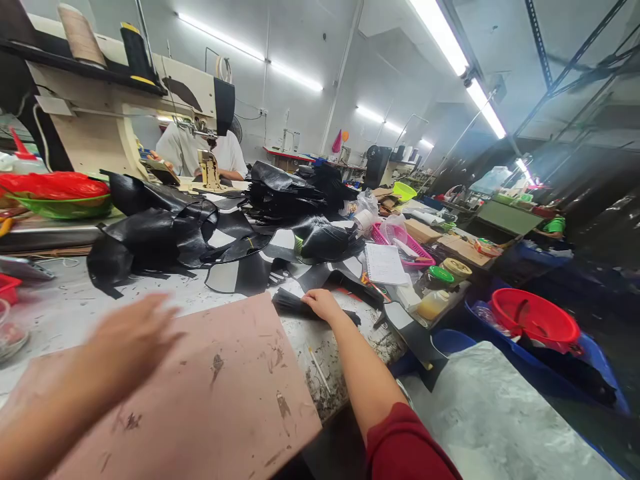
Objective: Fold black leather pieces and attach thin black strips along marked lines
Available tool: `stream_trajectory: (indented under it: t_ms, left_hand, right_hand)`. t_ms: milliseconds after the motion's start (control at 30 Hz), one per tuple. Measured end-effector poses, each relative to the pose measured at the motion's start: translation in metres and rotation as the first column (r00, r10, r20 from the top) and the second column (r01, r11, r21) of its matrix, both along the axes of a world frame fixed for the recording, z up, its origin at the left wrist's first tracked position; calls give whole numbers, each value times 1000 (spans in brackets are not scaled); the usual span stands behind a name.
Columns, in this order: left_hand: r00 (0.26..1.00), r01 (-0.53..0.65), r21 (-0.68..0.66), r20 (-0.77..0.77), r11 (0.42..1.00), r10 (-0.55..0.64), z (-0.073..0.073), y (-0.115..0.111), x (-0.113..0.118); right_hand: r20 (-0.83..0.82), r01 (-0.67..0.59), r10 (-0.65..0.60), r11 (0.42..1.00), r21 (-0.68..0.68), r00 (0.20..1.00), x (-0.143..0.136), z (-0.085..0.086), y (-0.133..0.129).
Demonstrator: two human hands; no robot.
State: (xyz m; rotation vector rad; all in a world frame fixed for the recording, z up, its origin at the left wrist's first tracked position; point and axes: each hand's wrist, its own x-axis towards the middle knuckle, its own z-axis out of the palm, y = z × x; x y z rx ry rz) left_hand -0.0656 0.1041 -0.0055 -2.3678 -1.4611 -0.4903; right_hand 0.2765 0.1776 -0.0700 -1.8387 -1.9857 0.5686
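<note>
My right hand [324, 305] reaches to a bundle of thin black strips [290, 303] lying just past the board's right corner. Its fingers are closed on the upper strips. My left hand [133, 337] is smeared by motion above a flat pinkish board [215, 400] with dark stains, and its fingers cannot be made out. Beyond the hands lie black leather-like pieces [155, 237], some with pale undersides. A taller stack of black pieces [285, 193] rises behind them.
A sewing machine [100, 113] stands at the back left, with a person in a white top [225, 157] behind it. To the right are a notebook [385, 263], a pink basket [425, 257], jars [440, 277] and a red basin [535, 317]. A thin pale stick [320, 370] lies near the table edge.
</note>
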Motion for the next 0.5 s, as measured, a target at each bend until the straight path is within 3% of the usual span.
stream_trajectory:
  t_ms: [133,233,333,500]
  left_hand:
    - [959,228,-279,-102,933,-265,-42,27,111]
    - [957,251,-285,-74,925,-282,-66,39,164]
    - [966,238,-257,-38,937,-256,-82,45,177]
    - [969,244,-211,9,946,-248,-93,44,168]
  right_hand:
    - [6,4,-4,1000,23,1000,-5,-1,-2]
    - [21,9,-11,998,68,1000,-9,-3,-5]
    - [25,18,-21,993,113,999,-12,-4,-9]
    - [-9,22,-22,996,91,1000,-18,-3,-8]
